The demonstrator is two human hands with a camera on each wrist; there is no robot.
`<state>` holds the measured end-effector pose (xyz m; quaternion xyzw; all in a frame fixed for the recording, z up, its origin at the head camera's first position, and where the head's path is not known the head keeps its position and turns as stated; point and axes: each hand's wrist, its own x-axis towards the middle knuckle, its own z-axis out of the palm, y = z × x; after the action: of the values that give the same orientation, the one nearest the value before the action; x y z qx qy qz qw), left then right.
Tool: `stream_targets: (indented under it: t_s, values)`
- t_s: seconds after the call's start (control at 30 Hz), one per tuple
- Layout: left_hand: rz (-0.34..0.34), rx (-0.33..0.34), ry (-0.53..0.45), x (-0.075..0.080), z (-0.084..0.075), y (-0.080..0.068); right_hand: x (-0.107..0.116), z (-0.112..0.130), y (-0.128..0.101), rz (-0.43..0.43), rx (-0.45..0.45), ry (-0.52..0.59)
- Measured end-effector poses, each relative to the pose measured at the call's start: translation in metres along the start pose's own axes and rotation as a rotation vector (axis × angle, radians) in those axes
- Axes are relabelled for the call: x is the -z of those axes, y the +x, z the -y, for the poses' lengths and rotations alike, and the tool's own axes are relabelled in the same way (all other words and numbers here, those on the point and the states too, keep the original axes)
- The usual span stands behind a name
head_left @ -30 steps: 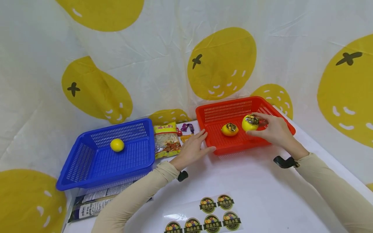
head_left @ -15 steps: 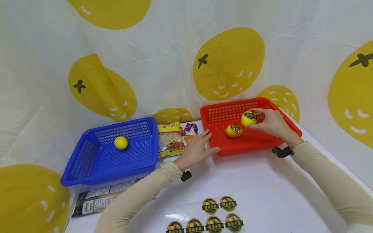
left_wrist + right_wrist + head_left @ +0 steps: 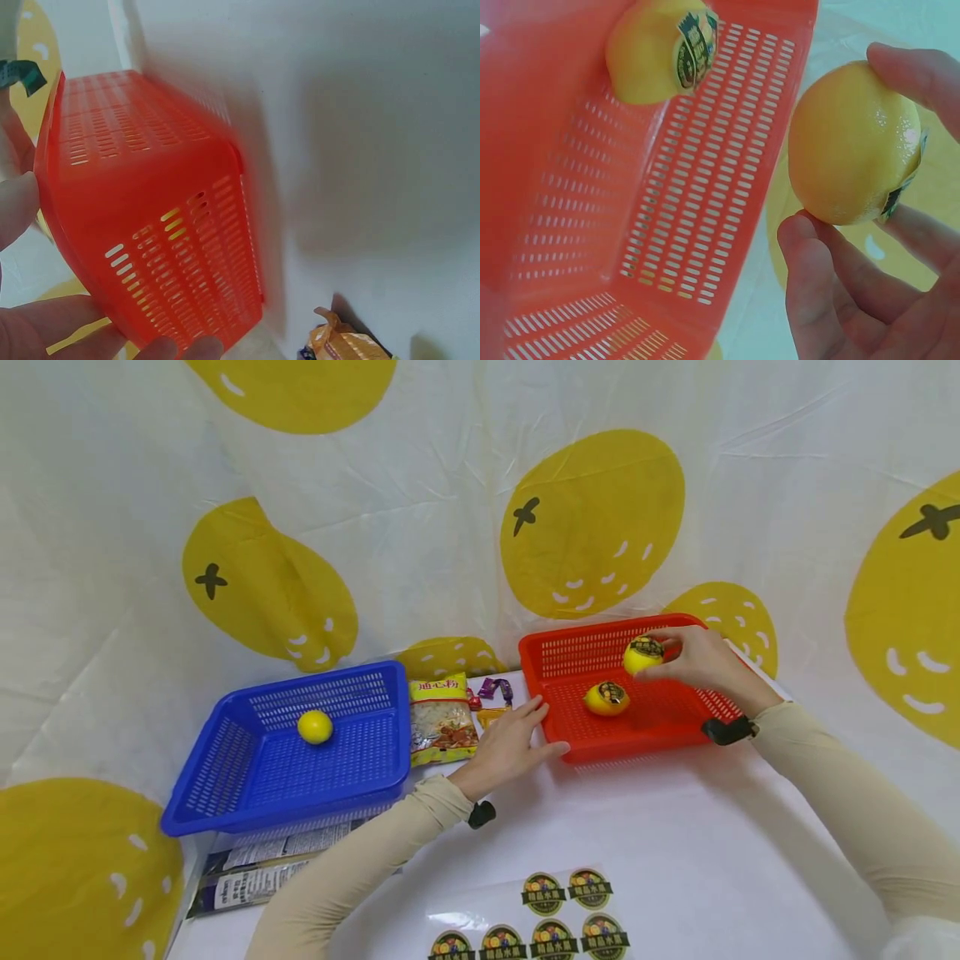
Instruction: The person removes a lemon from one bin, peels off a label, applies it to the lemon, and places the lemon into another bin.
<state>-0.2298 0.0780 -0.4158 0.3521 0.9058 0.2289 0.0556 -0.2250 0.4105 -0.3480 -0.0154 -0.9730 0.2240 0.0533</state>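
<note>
Right hand (image 3: pixel 693 662) pinches a stickered lemon (image 3: pixel 643 655) between thumb and fingertips, held above the far part of the red basket (image 3: pixel 592 743); the right wrist view shows the fingers (image 3: pixel 832 285) curled under the fruit and the thumb on top, with the sticker's edge against the palm side. Left hand (image 3: pixel 510 747) lies with fingers nearly straight against the near left corner of that basket, thumb and fingertips touching its wall, holding nothing. Just below the right hand, a second lemon (image 3: pixel 607 697) with a sticker sits on the basket floor. Beyond the left hand lie a snack bag (image 3: pixel 442 718) and some candy wrappers (image 3: pixel 491 689), then a blue basket (image 3: pixel 247 810) with a bare lemon (image 3: pixel 315 727) in it. Near the person, between the arms, a sticker sheet (image 3: pixel 540 918) rests on the white table (image 3: pixel 675 843). As a judgement, the held lemon looks firm, fairly light and smooth-skinned, somewhat slippery where glossy, so a grip across its middle, off the sticker, seems safest; the basket appears light, stiff and apt to slide unless steadied.
</note>
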Motion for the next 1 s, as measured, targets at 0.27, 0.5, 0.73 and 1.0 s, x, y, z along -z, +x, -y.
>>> stream_targets:
  t_s: [0.27, 0.5, 0.73, 1.0]
  values:
    - [0.0, 0.014, 0.011, -0.003, 0.002, 0.002, 0.0, 0.001, 0.013, 0.019, 0.003, -0.054]
    - [-0.007, 0.014, 0.015, -0.003, 0.001, 0.002, -0.002, -0.01, 0.026, 0.005, 0.035, -0.098]
    - [-0.016, 0.012, 0.016, -0.003, 0.001, 0.002, -0.001, -0.017, 0.035, 0.033, 0.036, -0.123]
    - [-0.018, 0.009, 0.032, -0.005, 0.002, 0.002, -0.006, -0.024, 0.047, 0.088, 0.062, -0.174]
